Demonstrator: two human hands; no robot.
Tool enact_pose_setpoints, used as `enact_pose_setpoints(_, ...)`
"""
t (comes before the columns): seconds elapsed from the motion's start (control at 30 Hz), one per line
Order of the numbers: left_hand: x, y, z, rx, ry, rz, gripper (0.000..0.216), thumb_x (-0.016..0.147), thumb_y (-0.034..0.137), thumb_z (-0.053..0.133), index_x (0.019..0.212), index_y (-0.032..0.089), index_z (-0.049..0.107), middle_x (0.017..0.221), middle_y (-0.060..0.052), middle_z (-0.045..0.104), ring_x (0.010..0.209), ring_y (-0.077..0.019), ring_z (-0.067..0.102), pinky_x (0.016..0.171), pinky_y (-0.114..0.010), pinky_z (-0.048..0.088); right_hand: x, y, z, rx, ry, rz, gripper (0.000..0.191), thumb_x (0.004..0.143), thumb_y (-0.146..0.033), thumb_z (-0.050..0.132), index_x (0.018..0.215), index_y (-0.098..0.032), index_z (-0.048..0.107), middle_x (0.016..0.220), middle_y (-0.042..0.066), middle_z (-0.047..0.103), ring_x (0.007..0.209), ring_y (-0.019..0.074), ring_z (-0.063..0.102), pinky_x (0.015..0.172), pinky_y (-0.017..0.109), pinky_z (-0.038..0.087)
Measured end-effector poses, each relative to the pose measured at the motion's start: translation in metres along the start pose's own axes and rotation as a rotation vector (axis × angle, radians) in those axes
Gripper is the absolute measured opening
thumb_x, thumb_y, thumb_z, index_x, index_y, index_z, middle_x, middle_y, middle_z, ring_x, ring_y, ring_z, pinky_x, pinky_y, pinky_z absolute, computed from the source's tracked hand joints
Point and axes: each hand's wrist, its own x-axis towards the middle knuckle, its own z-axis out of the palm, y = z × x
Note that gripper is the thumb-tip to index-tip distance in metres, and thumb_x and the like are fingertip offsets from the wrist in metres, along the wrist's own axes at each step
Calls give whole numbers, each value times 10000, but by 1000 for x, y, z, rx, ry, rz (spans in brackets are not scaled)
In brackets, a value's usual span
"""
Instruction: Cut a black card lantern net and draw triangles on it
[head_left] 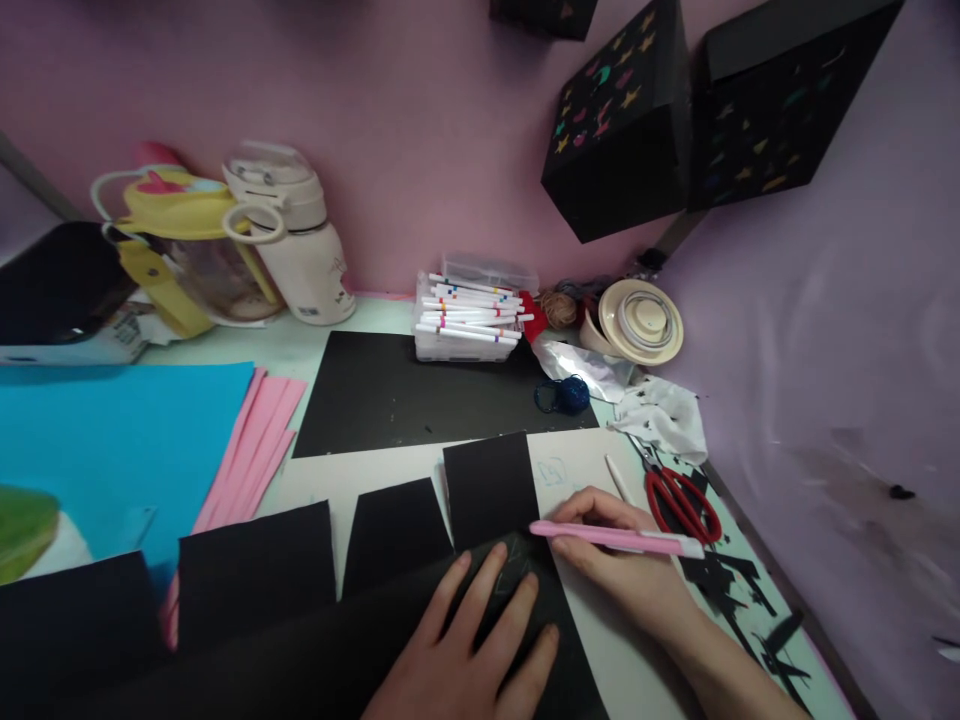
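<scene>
A sheet of black card [300, 650] with cut flaps along its far edge lies across the front of the desk. My left hand [480, 640] rests flat on it, fingers spread, holding nothing. Beside the fingers, faint light outlines [514, 570] are drawn on the card. My right hand [626, 560] grips a slim pink pen [615, 537], held almost level, with its rounded pink end at the card's right side and its white end pointing right. Whether that pink end touches the card, I cannot tell. White paper [611, 640] lies underneath.
Red-handled scissors [682, 503] and black paper scraps [731, 585] lie at right. Markers fill a clear box [469, 345] behind, near blue yarn [571, 394]. Pink strips [251, 440], blue paper [120, 410] and a white bottle [300, 250] are left. Black boxes [622, 130] hang above.
</scene>
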Motion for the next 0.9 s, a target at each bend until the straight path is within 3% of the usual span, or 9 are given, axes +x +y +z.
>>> enact_pose_setpoints(0.33,-1,-2,0,58,38,-3,355,980,379,479,1320,303,547,1306,-37,606,1210,-310,515,1067,-477,249,-1,-4,-3,-3,26,-13,131,777,-320,701,824,-198,688,791,47,698,702,176,624,610,260,478)
enact_pose_setpoints(0.57,1,0,0,56,42,-12,362,967,374,509,1320,302,549,1318,-39,594,1232,-317,493,1077,-487,222,-4,13,1,1,26,-254,108,843,-257,629,764,-210,572,702,7,616,622,144,544,563,253,424)
enact_pose_setpoints(0.9,1,0,-1,56,50,-18,336,981,393,471,1290,315,579,1296,-28,607,1214,-330,494,1056,-491,204,-4,14,3,-20,-41,-209,119,838,-224,605,742,-207,536,709,17,594,652,162,554,582,273,438)
